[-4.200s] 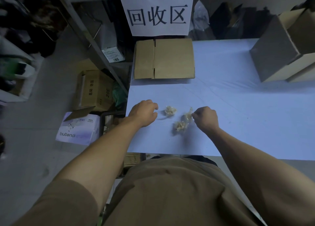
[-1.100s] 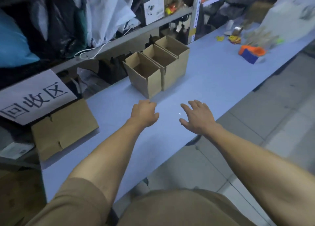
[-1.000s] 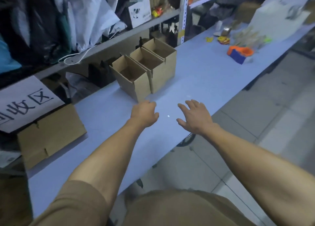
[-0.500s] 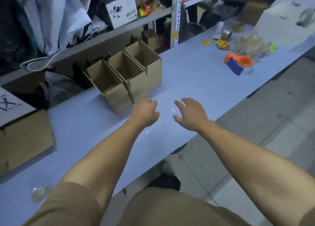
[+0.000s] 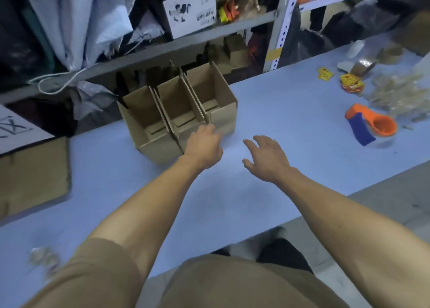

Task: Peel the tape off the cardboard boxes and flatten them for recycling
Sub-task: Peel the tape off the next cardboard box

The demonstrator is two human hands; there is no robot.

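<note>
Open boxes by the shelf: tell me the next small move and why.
Probably take hold of the middle box with the left hand, which is nearest its front wall. Three open boxes stand unflattened in a row; the right hand hovers open, holding nothing.

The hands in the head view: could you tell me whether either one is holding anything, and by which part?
Nothing is held. The left hand reaches at the near side of the open cardboard boxes without gripping; the right hand hovers open over the table.

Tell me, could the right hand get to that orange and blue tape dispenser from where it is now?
Probably yes. The right hand hovers open over bare tabletop, and nothing stands between it and the tape dispenser farther to its right. It would need to stretch sideways, though; how far I can't judge.
</note>
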